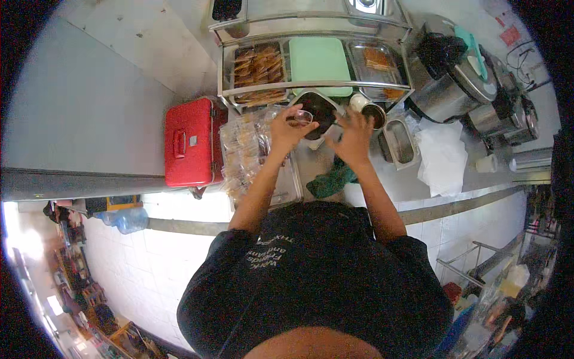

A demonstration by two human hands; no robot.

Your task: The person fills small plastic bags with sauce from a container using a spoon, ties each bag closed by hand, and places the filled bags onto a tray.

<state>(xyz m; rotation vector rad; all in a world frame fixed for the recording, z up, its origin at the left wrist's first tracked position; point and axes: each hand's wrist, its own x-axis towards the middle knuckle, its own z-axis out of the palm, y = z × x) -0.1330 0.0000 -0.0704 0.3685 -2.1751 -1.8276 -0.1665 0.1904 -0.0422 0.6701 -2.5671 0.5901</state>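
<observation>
My left hand (pixel 287 132) holds a small clear plastic cup (pixel 302 117) by its rim, over the left side of a metal pan of dark contents (pixel 319 107). My right hand (pixel 353 137) is just right of that pan, its fingers spread and somewhat blurred; whether it touches anything is hidden. Beyond its fingertips stand a round container with dark contents (pixel 375 115) and a whitish cup or jar (pixel 358 101). Many clear plastic packets (pixel 240 143) lie left of my left hand. A dark green cloth (pixel 329 181) lies on the counter between my forearms.
A metal rack (pixel 314 85) at the back holds trays of packed brown food (pixel 260 67) and a pale green lid or tray (pixel 319 60). A red case (pixel 188 141) stands left. An empty metal pan (pixel 400 141), white sheets or bags (pixel 441 155) and large metal pots (pixel 453 89) are right.
</observation>
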